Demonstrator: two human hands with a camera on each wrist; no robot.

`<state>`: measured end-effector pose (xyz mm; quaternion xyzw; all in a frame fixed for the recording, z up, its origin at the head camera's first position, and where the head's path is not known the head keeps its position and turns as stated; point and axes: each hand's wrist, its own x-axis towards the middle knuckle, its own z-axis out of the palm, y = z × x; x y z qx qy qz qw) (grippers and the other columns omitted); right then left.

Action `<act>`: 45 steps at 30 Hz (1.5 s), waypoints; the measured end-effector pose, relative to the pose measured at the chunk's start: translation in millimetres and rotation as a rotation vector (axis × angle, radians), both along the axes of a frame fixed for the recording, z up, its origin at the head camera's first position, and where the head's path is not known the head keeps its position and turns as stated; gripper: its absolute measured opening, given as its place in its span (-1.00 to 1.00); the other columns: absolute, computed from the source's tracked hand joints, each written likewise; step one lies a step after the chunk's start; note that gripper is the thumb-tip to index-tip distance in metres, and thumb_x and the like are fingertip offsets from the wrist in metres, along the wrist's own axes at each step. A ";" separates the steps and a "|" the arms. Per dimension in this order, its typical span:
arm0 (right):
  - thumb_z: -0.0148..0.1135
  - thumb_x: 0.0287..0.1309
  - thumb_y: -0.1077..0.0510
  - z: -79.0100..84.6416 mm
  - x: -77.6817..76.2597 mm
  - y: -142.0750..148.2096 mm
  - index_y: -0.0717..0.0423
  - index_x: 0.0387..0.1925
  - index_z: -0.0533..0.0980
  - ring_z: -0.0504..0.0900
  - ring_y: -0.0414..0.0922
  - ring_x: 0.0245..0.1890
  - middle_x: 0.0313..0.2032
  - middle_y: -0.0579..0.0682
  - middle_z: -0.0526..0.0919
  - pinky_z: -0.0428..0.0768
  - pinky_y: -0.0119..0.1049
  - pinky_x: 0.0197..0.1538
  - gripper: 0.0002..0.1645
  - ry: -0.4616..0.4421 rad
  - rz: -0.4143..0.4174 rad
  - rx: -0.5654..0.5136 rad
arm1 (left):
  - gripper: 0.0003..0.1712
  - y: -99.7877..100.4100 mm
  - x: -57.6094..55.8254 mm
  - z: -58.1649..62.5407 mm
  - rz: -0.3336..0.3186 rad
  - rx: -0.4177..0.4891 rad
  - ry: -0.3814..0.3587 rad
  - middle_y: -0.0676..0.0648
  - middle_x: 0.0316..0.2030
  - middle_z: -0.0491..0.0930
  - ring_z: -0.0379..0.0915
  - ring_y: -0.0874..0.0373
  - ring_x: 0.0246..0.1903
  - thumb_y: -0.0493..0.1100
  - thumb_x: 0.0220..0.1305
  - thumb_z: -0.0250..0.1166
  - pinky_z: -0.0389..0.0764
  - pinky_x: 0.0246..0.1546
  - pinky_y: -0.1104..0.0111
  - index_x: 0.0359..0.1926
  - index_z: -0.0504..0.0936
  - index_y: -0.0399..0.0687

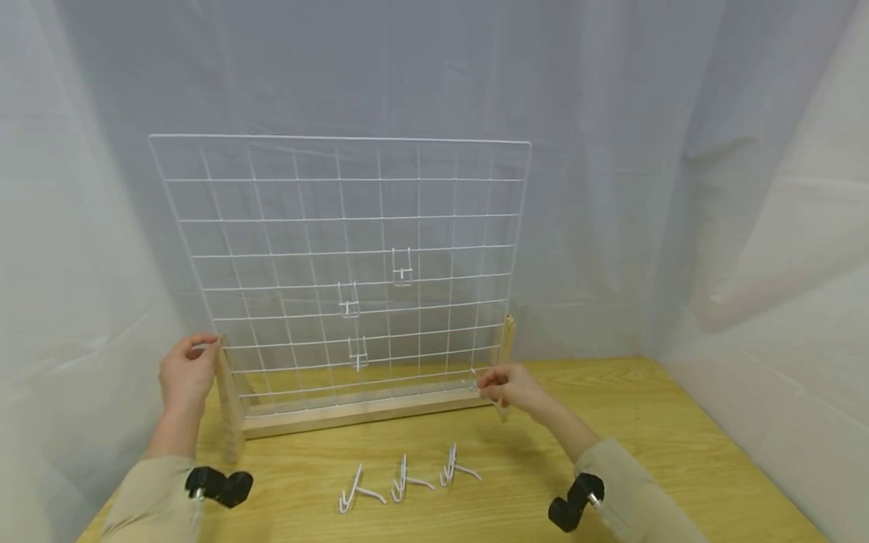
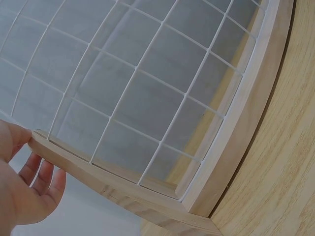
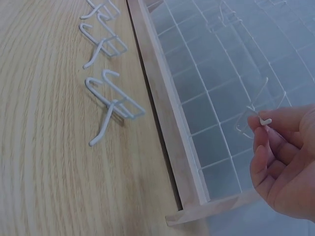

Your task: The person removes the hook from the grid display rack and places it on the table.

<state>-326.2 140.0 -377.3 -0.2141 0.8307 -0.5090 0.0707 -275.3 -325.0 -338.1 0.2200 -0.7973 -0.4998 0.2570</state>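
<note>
A white wire grid panel [image 1: 339,138] stands upright in a wooden base [image 1: 366,413]. At the left end, my left hand [image 1: 188,371] holds the top of the wooden side post [image 2: 88,176] between thumb and fingers. My right hand [image 1: 512,386] pinches a white wire hook [image 3: 266,121] by its prong near the panel's lower right corner. That hook's two bent ends point at the grid, and its back overlaps the wires in the right wrist view. Three hooks hang on the grid: an upper one [image 1: 402,275], a middle one [image 1: 348,305] and a lower one [image 1: 358,358].
Three loose white hooks lie in a row on the wood-grain table [image 1: 631,452] before the base: left [image 1: 360,492], middle [image 1: 402,483] and right [image 1: 451,469]. A second wooden post [image 1: 506,339] stands at the panel's right end. Pale sheeting [image 1: 611,226] encloses the table behind and beside.
</note>
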 end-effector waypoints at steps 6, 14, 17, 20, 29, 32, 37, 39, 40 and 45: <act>0.26 0.04 0.29 -6.8 0.5 9.2 0.39 -0.26 0.52 0.42 -0.22 -0.51 -0.49 -0.10 0.56 0.41 -0.37 -0.47 -0.77 0.008 -0.031 0.003 | -0.60 -0.5 -0.3 0.3 -0.009 0.013 0.000 -0.18 -0.09 0.41 0.29 0.22 -0.36 -0.03 0.37 0.01 0.34 -0.48 0.48 0.05 0.44 -0.24; 0.23 0.07 0.29 -15.6 2.2 21.3 0.36 -0.27 0.53 0.42 -0.22 -0.51 -0.49 -0.12 0.57 0.39 -0.39 -0.48 -0.81 -0.007 -0.031 0.017 | -0.61 0.0 1.1 1.9 -0.014 0.022 -0.002 -0.19 -0.08 0.41 0.29 0.25 -0.39 -0.03 0.37 0.01 0.35 -0.49 0.50 0.03 0.44 -0.24; 0.24 0.06 0.28 -17.6 3.8 25.2 0.37 -0.28 0.53 0.41 -0.21 -0.50 -0.49 -0.12 0.56 0.39 -0.38 -0.48 -0.80 -0.007 -0.020 0.024 | -0.61 -0.5 0.7 1.2 -0.011 0.019 0.000 -0.16 -0.13 0.41 0.28 0.28 -0.42 -0.03 0.37 0.02 0.35 -0.51 0.50 0.03 0.45 -0.23; 0.25 0.06 0.28 -19.8 5.6 28.5 0.37 -0.27 0.53 0.41 -0.19 -0.49 -0.48 -0.10 0.56 0.40 -0.36 -0.47 -0.79 -0.012 -0.011 0.031 | -0.60 -0.8 0.0 -0.1 -0.008 0.012 -0.004 -0.13 -0.16 0.41 0.27 0.28 -0.43 -0.03 0.37 0.02 0.35 -0.51 0.50 0.04 0.45 -0.23; 0.20 0.13 0.29 -23.6 14.1 37.4 0.40 -0.23 0.52 0.42 -0.18 -0.45 -0.37 0.15 0.61 0.41 -0.33 -0.45 -0.79 -0.011 0.010 0.053 | -0.61 -0.8 -0.3 0.5 -0.006 0.005 -0.007 -0.08 -0.22 0.39 0.26 0.28 -0.45 -0.02 0.37 0.01 0.35 -0.53 0.49 0.03 0.45 -0.21; 0.22 0.12 0.29 -26.9 14.8 40.5 0.40 -0.24 0.52 0.43 -0.19 -0.45 -0.39 0.09 0.61 0.42 -0.34 -0.45 -0.79 -0.010 0.016 0.061 | -0.61 -1.1 0.1 2.1 -0.012 0.004 -0.009 -0.08 -0.21 0.38 0.26 0.28 -0.44 -0.01 0.37 0.01 0.36 -0.53 0.49 0.02 0.46 -0.20; 0.24 0.09 0.29 -32.5 16.5 45.1 0.37 -0.26 0.54 0.43 -0.19 -0.45 -0.42 -0.04 0.59 0.44 -0.34 -0.44 -0.81 -0.028 0.025 0.061 | -0.59 -1.1 0.2 1.9 -0.012 0.000 -0.006 -0.11 -0.20 0.40 0.27 0.29 -0.46 -0.01 0.37 0.01 0.35 -0.54 0.49 0.04 0.45 -0.22; 0.24 0.09 0.30 -35.0 17.4 46.5 0.38 -0.26 0.54 0.43 -0.20 -0.45 -0.43 -0.06 0.59 0.44 -0.34 -0.43 -0.81 -0.037 0.030 0.057 | -0.59 -1.1 -0.1 1.1 -0.009 -0.002 -0.005 -0.11 -0.20 0.39 0.27 0.30 -0.46 -0.01 0.37 0.01 0.35 -0.55 0.50 0.05 0.45 -0.22; 0.24 0.10 0.30 -36.4 17.9 46.9 0.39 -0.26 0.53 0.43 -0.20 -0.45 -0.43 -0.07 0.59 0.43 -0.34 -0.43 -0.80 -0.041 0.036 0.055 | -0.59 -1.1 -0.2 0.8 -0.009 -0.003 -0.004 -0.11 -0.20 0.40 0.27 0.30 -0.46 -0.01 0.37 0.01 0.35 -0.55 0.50 0.05 0.45 -0.22; 0.22 0.10 0.31 -42.5 19.6 49.2 0.43 -0.25 0.52 0.45 -0.22 -0.44 -0.43 -0.09 0.58 0.42 -0.37 -0.41 -0.79 -0.065 0.057 0.048 | -0.60 -1.3 -0.6 -0.3 -0.007 -0.015 0.003 -0.11 -0.20 0.40 0.27 0.30 -0.46 -0.02 0.37 0.01 0.35 -0.55 0.49 0.04 0.46 -0.22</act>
